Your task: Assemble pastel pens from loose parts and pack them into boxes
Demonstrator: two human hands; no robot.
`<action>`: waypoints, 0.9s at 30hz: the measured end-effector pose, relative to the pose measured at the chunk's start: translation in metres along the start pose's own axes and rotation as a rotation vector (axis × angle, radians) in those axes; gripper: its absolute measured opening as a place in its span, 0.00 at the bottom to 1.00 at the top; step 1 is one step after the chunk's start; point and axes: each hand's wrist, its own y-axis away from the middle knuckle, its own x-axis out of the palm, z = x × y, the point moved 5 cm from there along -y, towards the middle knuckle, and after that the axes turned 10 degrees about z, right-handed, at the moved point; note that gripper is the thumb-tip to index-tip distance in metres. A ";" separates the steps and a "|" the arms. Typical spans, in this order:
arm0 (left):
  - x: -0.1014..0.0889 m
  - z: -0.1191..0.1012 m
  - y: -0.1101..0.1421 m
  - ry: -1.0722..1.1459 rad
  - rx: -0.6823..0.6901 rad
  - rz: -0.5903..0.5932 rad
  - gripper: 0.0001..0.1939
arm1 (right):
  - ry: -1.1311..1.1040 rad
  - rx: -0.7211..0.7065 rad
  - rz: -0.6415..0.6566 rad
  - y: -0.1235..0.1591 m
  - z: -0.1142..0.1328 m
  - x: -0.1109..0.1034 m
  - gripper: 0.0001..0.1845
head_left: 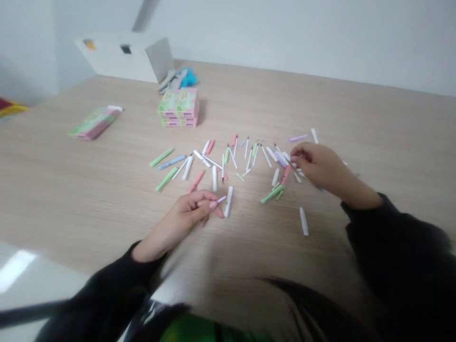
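Pen parts in white, green, pink, blue and purple lie scattered across the middle of a wooden table. My left hand rests on the table with its fingers pinched on a small purple pen piece, next to a white pen barrel. My right hand reaches into the right side of the scatter, fingers curled and pinching among the white and purple parts; what it holds is too small to name. A white barrel lies alone near my right wrist.
A stack of pink and green boxes stands behind the parts, and a single such box lies to the left. A white box and a grey and blue cloth bundle sit at the table's back.
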 end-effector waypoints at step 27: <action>0.067 -0.022 0.005 0.072 0.153 0.210 0.13 | -1.142 -0.205 -0.141 0.109 0.077 0.052 0.11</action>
